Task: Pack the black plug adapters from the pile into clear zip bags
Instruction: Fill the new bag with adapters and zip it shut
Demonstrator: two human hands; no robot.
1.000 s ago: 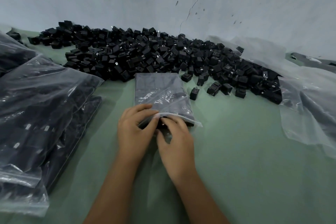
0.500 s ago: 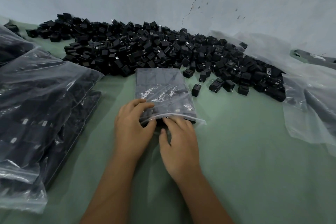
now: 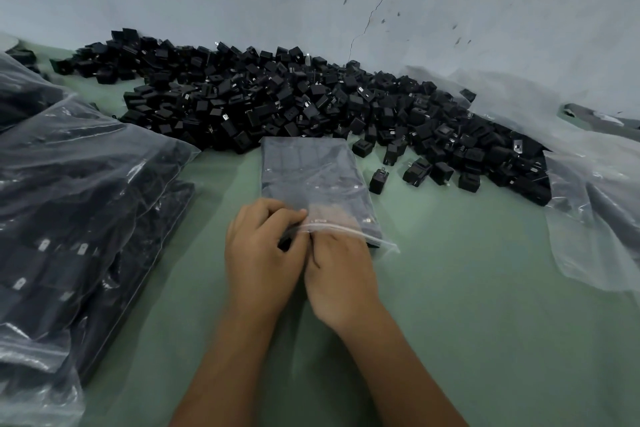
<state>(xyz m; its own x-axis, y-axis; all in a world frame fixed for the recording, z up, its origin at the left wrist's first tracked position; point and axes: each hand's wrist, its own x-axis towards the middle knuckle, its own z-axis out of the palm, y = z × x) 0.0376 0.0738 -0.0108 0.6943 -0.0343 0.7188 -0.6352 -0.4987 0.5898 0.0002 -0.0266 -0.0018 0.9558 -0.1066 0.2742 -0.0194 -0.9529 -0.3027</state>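
Observation:
A clear zip bag (image 3: 311, 180) filled with black plug adapters lies flat on the green table (image 3: 467, 288), its mouth toward me. My left hand (image 3: 263, 253) pinches the bag's near left edge at the zip strip. My right hand (image 3: 341, 274) sits beside it with fingers curled on the zip strip near the middle of the mouth. Behind the bag, a large pile of loose black plug adapters (image 3: 294, 100) spreads along the wall. Several loose adapters (image 3: 379, 178) lie just right of the bag.
Large clear bags full of packed adapters (image 3: 79, 218) are stacked on the left. Crumpled clear plastic (image 3: 595, 211) lies on the right beside the pile. A cracked grey wall (image 3: 346, 0) stands behind the table.
Both hands have stayed at the bag's mouth; the left fingers curled tighter on the left edge and the right hand closed in beside it. The view shifted slightly.

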